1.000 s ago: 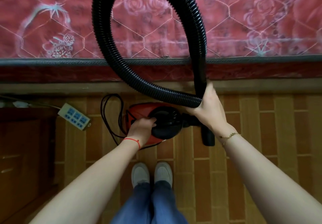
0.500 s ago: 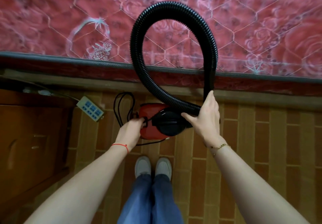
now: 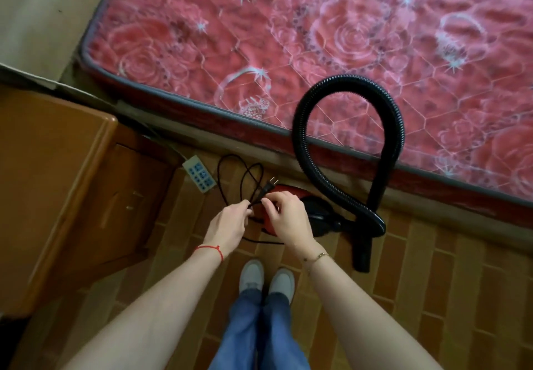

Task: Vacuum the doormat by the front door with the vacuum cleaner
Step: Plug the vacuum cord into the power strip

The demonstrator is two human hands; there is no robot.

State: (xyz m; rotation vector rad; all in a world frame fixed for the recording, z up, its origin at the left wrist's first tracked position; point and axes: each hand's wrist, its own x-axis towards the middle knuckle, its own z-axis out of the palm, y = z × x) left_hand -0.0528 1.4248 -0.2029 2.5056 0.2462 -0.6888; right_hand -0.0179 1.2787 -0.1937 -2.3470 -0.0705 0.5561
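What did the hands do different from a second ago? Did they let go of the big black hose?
Yes. The right hand let go of the black hose and moved left, over the red vacuum cleaner. The left hand left the vacuum's body and now holds the black power cord, with its plug lifted free. The vacuum cleaner stayed on the floor, the hose stayed looped, and the power strip stayed put.

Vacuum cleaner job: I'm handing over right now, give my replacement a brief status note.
Left hand grips the bundled power cord just behind its plug.
Right hand hovers beside it over the red vacuum cleaner; whether it pinches the cord is unclear.
Hose loops up against the mattress; its nozzle lies on the floor.
Power strip is on the floor, nothing plugged in.
Left: plug in, vacuum the doormat, which isn't in view.
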